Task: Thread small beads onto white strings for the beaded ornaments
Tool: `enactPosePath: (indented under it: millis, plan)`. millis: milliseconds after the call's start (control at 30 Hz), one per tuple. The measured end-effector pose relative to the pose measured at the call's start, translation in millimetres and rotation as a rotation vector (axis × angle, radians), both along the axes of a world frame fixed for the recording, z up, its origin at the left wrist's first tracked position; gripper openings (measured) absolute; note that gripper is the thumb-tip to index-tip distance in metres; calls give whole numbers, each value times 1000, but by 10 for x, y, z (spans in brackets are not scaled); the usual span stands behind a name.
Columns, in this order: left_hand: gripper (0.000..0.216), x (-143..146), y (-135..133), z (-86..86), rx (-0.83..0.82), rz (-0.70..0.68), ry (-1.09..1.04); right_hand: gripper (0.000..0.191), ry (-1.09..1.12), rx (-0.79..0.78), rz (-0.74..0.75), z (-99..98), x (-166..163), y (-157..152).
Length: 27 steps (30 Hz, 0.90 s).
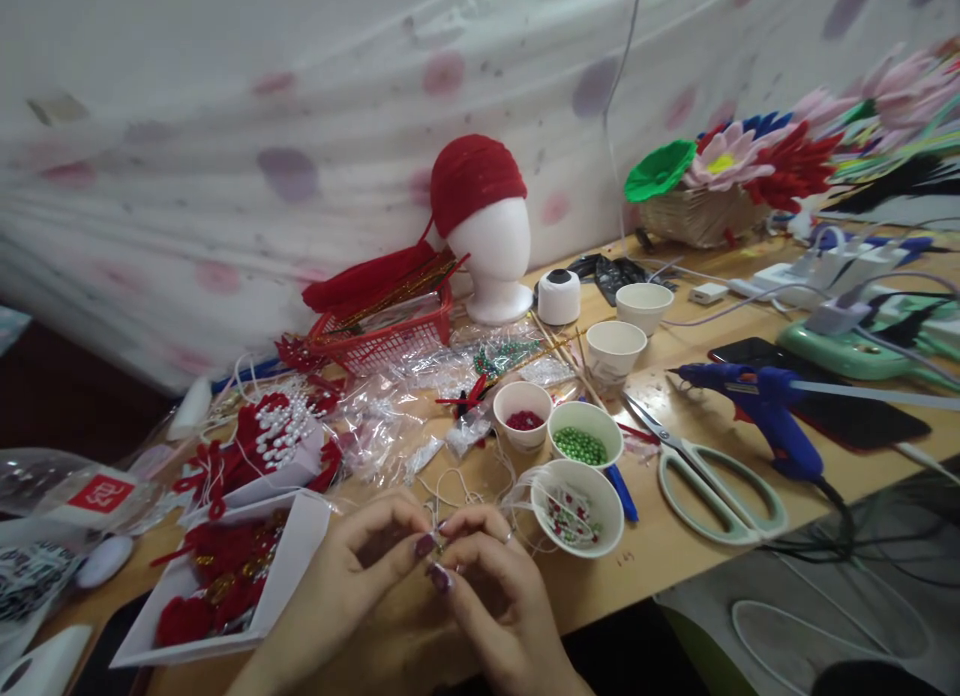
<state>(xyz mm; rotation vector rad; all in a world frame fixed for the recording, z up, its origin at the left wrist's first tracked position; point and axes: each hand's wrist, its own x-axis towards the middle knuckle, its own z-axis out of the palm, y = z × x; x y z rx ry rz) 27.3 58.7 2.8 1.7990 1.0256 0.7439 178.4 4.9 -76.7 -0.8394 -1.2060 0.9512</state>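
Note:
My left hand (pixel 360 566) and my right hand (pixel 487 576) meet at the near edge of the wooden table (pixel 675 556), fingertips pinched together on something tiny I cannot make out; thin white thread (pixel 457 491) loops just beyond them. Close to my right hand stands a paper cup of mixed beads (pixel 576 506). Behind it are a cup of green beads (pixel 585 434) and a cup of red beads (pixel 523 411).
A white box of red ornaments (pixel 225 571) lies at left, pearl-headed red pieces (pixel 281 436) behind it. Scissors (pixel 705 471) and a blue glue gun (pixel 765 401) lie right. A foam head with red cap (pixel 484 226), red basket (pixel 382 336), thread spool (pixel 559 296), paper flowers (pixel 750 161) stand behind.

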Motion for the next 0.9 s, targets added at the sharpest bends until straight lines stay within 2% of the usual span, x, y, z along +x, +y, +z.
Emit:
enactPosePath:
  millis: [167, 267, 333, 367, 433, 500, 567, 733, 900]
  plan:
    - [24, 115, 296, 493, 158, -10, 208, 9, -63, -35, 36, -61, -37, 65]
    - [28, 453, 652, 741, 186, -72, 306, 12, -139, -87, 96, -90, -44, 90]
    - [34, 768, 954, 793, 255, -117, 508, 15, -165, -109, 97, -113, -61, 92]
    - [36, 930, 1112, 780, 309, -145, 639, 15, -175, -115, 87, -128, -75, 91]
    - [34, 1230, 1417, 692, 313, -177, 719, 16, -194, -121, 60, -164, -107, 88]
    - [24, 1468, 1669, 548, 298, -198, 799, 16, -214, -124, 51, -208, -134, 89]
    - [27, 1634, 1841, 385, 259, -267, 882, 16, -236, -126, 65, -254, -148, 94]
    - [31, 1813, 2016, 44, 274, -418, 969, 14, -271, -115, 121, -341, -142, 106]
    - [31, 1833, 2097, -105, 325, -442, 970, 15, -273, -121, 147, -341, -133, 95]
